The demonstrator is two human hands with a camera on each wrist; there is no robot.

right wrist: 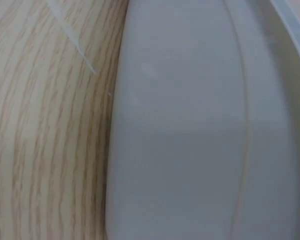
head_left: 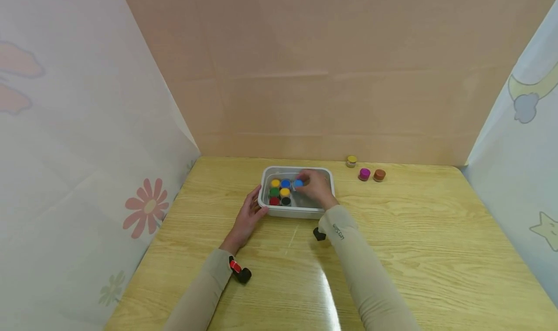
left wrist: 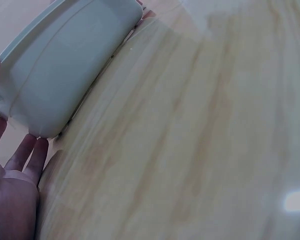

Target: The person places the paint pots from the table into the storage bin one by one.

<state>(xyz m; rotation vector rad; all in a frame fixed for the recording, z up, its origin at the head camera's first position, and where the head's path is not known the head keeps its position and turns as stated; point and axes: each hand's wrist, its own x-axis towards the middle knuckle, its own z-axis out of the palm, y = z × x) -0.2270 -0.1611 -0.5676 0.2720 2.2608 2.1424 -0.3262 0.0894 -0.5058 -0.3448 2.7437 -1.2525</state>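
Observation:
A white plastic tub stands on the table, with several small jars inside its left part. Their lids are yellow, blue, green, red and black. My right hand reaches over the front wall and pinches a light-blue-lidded jar beside the dark-blue-lidded jar. In the right wrist view the tub's wall fills most of the picture, and the hand is out of sight. My left hand touches the tub's left end with extended fingers, the thumb at its front left corner.
Outside the tub, toward the back right, stand a yellow-lidded jar, a purple-lidded jar and a brown-lidded jar. A brown panel closes off the table's back edge. Patterned white sheets hang at both sides.

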